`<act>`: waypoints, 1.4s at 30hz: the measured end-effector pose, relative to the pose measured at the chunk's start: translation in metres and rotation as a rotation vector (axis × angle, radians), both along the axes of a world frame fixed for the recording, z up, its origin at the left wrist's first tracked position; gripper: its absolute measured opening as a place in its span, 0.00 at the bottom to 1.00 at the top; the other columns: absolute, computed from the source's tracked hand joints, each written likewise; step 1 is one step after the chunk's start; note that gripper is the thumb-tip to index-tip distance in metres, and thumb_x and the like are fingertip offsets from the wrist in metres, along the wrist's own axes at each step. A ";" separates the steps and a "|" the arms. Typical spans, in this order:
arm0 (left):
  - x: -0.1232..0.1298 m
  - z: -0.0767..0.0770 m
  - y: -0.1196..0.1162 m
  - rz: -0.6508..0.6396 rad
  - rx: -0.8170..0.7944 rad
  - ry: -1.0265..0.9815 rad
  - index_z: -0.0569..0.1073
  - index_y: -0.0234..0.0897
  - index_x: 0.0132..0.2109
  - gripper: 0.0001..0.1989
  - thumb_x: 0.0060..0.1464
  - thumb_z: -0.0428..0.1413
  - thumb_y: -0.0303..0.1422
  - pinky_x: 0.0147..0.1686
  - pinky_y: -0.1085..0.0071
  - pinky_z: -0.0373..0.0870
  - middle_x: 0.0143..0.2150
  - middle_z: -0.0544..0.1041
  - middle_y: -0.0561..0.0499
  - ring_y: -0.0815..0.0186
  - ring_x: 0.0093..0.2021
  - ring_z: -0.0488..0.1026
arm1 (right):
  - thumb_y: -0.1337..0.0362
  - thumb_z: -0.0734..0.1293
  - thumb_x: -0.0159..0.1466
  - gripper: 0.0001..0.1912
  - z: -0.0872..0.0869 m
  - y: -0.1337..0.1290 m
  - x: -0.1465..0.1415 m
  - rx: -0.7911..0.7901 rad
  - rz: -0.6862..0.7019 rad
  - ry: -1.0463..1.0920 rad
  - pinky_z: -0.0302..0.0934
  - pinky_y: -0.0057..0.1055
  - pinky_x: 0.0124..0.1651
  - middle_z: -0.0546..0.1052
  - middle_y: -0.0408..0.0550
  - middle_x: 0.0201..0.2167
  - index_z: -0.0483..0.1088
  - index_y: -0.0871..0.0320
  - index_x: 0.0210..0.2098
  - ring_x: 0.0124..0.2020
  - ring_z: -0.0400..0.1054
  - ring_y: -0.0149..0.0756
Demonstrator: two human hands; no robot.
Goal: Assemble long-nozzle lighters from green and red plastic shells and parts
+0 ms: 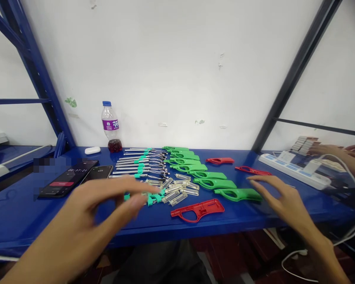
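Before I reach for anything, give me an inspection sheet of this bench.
Surface: glossy blue tabletop; spills: nothing seen.
Job's things: green casings in a slanting row; red casing half nearest the front edge; see-through parts piled beside teal pieces; metal rods with wires behind.
Clutter: bottle, white case, phone showing a timer, second phone.
Grips: left hand open, blurred; right hand open near the closest green casing; nothing seen held.
Cables: white cable at the power strip; another below the tabletop.
Surroundings: marked white wall; blue frame; another person's hands at far right.
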State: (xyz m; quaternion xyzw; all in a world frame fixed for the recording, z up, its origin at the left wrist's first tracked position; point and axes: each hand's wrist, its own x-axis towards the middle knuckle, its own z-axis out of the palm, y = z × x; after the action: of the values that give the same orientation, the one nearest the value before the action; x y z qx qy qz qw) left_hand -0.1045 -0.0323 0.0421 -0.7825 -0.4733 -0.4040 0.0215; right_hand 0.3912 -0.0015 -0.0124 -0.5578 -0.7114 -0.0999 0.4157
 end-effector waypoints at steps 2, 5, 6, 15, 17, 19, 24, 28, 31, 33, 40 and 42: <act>0.013 0.013 0.037 0.045 -0.073 0.113 0.81 0.47 0.49 0.17 0.66 0.53 0.49 0.54 0.53 0.74 0.50 0.83 0.50 0.51 0.51 0.77 | 0.45 0.64 0.70 0.21 -0.009 0.011 0.038 -0.055 -0.113 -0.045 0.69 0.50 0.56 0.84 0.53 0.46 0.80 0.53 0.47 0.49 0.78 0.54; 0.021 0.016 0.087 0.116 -0.193 0.362 0.80 0.38 0.52 0.20 0.68 0.46 0.39 0.57 0.51 0.69 0.53 0.82 0.42 0.48 0.56 0.74 | 0.43 0.62 0.67 0.24 -0.029 0.024 0.082 -0.146 -0.159 -0.106 0.69 0.53 0.56 0.85 0.53 0.47 0.81 0.52 0.45 0.49 0.78 0.58; 0.021 0.013 0.101 0.106 -0.236 0.396 0.81 0.37 0.51 0.19 0.66 0.48 0.36 0.55 0.53 0.70 0.52 0.82 0.41 0.47 0.54 0.75 | 0.44 0.62 0.67 0.24 -0.034 0.027 0.091 -0.167 -0.171 -0.107 0.69 0.53 0.56 0.85 0.53 0.47 0.81 0.52 0.46 0.50 0.78 0.58; 0.007 -0.004 0.153 0.035 -0.418 0.539 0.82 0.42 0.44 0.12 0.56 0.55 0.31 0.41 0.67 0.71 0.42 0.84 0.47 0.54 0.44 0.81 | 0.44 0.63 0.66 0.23 -0.040 0.026 0.092 -0.225 -0.213 -0.062 0.69 0.50 0.56 0.85 0.52 0.48 0.82 0.52 0.45 0.50 0.78 0.56; 0.006 -0.005 0.158 0.037 -0.426 0.551 0.82 0.42 0.44 0.12 0.56 0.56 0.31 0.40 0.67 0.70 0.41 0.84 0.47 0.54 0.43 0.81 | 0.44 0.63 0.66 0.24 -0.039 0.025 0.092 -0.233 -0.229 -0.061 0.69 0.50 0.55 0.85 0.51 0.48 0.82 0.52 0.45 0.50 0.78 0.56; 0.006 -0.007 0.160 0.038 -0.427 0.559 0.82 0.42 0.44 0.12 0.55 0.56 0.30 0.39 0.67 0.70 0.41 0.84 0.47 0.54 0.43 0.81 | 0.43 0.63 0.66 0.24 -0.040 0.025 0.092 -0.241 -0.239 -0.058 0.69 0.50 0.56 0.85 0.50 0.48 0.82 0.51 0.46 0.50 0.78 0.56; 0.005 -0.013 0.160 0.037 -0.395 0.567 0.80 0.42 0.44 0.12 0.58 0.54 0.28 0.38 0.68 0.67 0.40 0.82 0.46 0.56 0.42 0.79 | 0.43 0.63 0.66 0.23 -0.042 0.024 0.091 -0.215 -0.258 -0.054 0.69 0.49 0.55 0.85 0.51 0.46 0.82 0.51 0.44 0.49 0.79 0.56; 0.006 -0.011 0.154 0.049 -0.345 0.565 0.77 0.41 0.47 0.13 0.61 0.50 0.28 0.38 0.67 0.68 0.43 0.78 0.44 0.56 0.41 0.77 | 0.41 0.62 0.66 0.25 -0.044 0.021 0.089 -0.136 -0.315 -0.027 0.70 0.50 0.52 0.86 0.52 0.43 0.81 0.51 0.40 0.46 0.80 0.56; 0.007 -0.001 0.146 0.058 -0.292 0.561 0.74 0.40 0.51 0.15 0.64 0.45 0.29 0.38 0.66 0.68 0.46 0.75 0.43 0.57 0.38 0.76 | 0.40 0.61 0.65 0.25 -0.042 0.020 0.087 -0.135 -0.334 0.000 0.70 0.52 0.52 0.86 0.52 0.42 0.81 0.51 0.39 0.46 0.79 0.58; 0.009 0.008 0.139 0.061 -0.250 0.558 0.73 0.40 0.52 0.16 0.65 0.43 0.29 0.38 0.64 0.68 0.47 0.73 0.42 0.56 0.37 0.75 | 0.40 0.62 0.64 0.25 -0.041 0.020 0.086 -0.142 -0.335 0.020 0.69 0.52 0.53 0.86 0.52 0.42 0.81 0.51 0.39 0.47 0.79 0.58; 0.024 0.026 0.083 -0.051 -0.051 0.390 0.73 0.42 0.54 0.17 0.70 0.42 0.35 0.41 0.62 0.72 0.51 0.72 0.43 0.57 0.40 0.75 | 0.41 0.62 0.67 0.25 -0.035 0.011 0.066 0.038 -0.412 0.128 0.66 0.53 0.56 0.84 0.54 0.43 0.79 0.53 0.41 0.50 0.77 0.58; 0.031 0.020 0.061 -0.147 -0.029 0.306 0.75 0.44 0.53 0.17 0.71 0.43 0.37 0.40 0.65 0.74 0.51 0.73 0.44 0.58 0.41 0.77 | 0.44 0.63 0.69 0.21 -0.026 -0.001 0.043 0.117 -0.399 0.189 0.66 0.51 0.57 0.84 0.53 0.44 0.79 0.52 0.41 0.49 0.77 0.56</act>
State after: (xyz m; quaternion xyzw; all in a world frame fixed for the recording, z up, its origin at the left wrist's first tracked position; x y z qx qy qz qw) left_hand -0.0733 0.0284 0.0623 -0.8678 -0.4115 -0.2737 0.0524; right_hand 0.4344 -0.0021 -0.0384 -0.6691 -0.5379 -0.1687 0.4842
